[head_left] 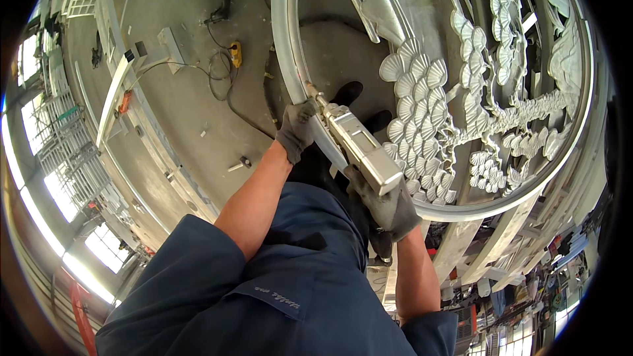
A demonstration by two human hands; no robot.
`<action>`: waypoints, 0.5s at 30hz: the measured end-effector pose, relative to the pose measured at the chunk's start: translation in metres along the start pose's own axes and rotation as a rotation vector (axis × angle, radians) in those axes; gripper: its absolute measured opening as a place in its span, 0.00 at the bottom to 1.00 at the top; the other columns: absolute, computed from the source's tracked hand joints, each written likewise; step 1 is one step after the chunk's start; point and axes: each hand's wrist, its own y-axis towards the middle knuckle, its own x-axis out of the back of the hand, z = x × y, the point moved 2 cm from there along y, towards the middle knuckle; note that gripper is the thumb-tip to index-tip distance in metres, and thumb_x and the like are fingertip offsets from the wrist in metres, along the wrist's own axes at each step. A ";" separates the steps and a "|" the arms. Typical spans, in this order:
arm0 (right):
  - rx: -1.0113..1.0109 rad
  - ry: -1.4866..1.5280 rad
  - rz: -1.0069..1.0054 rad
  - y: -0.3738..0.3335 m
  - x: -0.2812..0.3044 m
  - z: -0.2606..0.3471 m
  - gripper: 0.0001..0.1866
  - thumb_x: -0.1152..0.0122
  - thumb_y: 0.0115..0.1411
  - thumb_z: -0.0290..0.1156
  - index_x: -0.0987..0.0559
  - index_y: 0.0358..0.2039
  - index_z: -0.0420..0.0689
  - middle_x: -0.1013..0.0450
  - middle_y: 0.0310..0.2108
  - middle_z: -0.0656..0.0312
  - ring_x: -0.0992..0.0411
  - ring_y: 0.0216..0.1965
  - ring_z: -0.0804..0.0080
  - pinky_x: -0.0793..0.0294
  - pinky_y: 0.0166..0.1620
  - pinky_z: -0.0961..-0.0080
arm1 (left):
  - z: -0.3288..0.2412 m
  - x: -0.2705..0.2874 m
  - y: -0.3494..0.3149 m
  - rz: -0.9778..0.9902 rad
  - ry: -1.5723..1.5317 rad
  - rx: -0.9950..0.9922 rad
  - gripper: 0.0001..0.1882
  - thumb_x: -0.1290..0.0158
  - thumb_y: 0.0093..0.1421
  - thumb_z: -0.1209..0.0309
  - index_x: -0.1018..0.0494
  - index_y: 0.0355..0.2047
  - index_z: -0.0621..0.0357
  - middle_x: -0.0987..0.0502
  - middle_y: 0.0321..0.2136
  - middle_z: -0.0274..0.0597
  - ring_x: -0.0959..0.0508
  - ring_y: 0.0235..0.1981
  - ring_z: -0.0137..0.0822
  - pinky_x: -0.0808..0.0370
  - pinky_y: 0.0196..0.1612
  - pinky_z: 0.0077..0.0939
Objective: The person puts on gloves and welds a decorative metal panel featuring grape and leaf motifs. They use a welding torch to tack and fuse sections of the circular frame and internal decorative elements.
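Note:
My left hand (297, 130), in a grey work glove, is closed over the outer rim of a large round metal ring (285, 33). Its fingers lie right beside the front of a silver, boxy hand tool with a narrow nose (366, 148). That nose points forward at the inner side of the ring, its tip close to the metal. My right hand (384, 203), gloved too, grips the rear of the tool from below; part of the grip is hidden. Inside the ring, to the right, a silver metal relief of fan-shaped leaves (418, 95) and branches fills the space.
Left on the grey floor lie a yellow switch box (236, 55) with black cable, a small hammer-like piece (241, 163) and long metal beams (148, 128). Metal bars (504, 240) extend beneath the ring at right. Cluttered shelves stand farther off.

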 end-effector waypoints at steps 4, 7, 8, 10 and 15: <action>-0.019 -0.020 0.010 0.007 0.006 0.009 0.16 0.40 0.70 0.40 0.21 0.46 0.38 0.25 0.21 0.62 0.29 0.21 0.79 0.32 0.25 0.75 | -0.004 -0.007 -0.002 0.085 -0.050 -0.004 0.28 0.38 0.61 0.52 0.30 0.52 0.59 0.23 0.43 0.42 0.20 0.45 0.37 0.20 0.51 0.37; -0.150 0.024 0.048 0.019 0.000 0.006 0.15 0.42 0.70 0.40 0.21 0.45 0.39 0.26 0.19 0.63 0.31 0.19 0.80 0.33 0.24 0.76 | -0.012 -0.015 -0.003 0.147 -0.058 -0.017 0.30 0.37 0.60 0.52 0.30 0.54 0.58 0.23 0.44 0.41 0.20 0.47 0.37 0.21 0.52 0.37; -0.174 0.057 0.046 0.022 -0.001 0.006 0.16 0.41 0.69 0.40 0.20 0.44 0.38 0.25 0.21 0.60 0.29 0.22 0.75 0.31 0.27 0.72 | -0.014 -0.020 -0.005 0.161 -0.059 -0.029 0.30 0.37 0.60 0.52 0.30 0.55 0.58 0.23 0.45 0.40 0.21 0.47 0.37 0.21 0.52 0.37; -0.224 0.122 0.045 0.026 -0.002 0.007 0.17 0.39 0.67 0.41 0.19 0.42 0.38 0.23 0.26 0.53 0.25 0.27 0.65 0.27 0.33 0.65 | -0.015 -0.019 -0.005 0.172 -0.095 -0.029 0.32 0.36 0.58 0.54 0.32 0.57 0.59 0.24 0.48 0.41 0.21 0.49 0.39 0.21 0.54 0.39; -0.227 0.105 0.058 0.032 -0.006 0.002 0.20 0.39 0.67 0.44 0.19 0.43 0.37 0.24 0.23 0.55 0.26 0.25 0.68 0.28 0.31 0.66 | -0.005 -0.003 -0.002 0.124 -0.121 0.024 0.37 0.34 0.56 0.58 0.34 0.61 0.60 0.24 0.52 0.43 0.22 0.53 0.42 0.23 0.57 0.43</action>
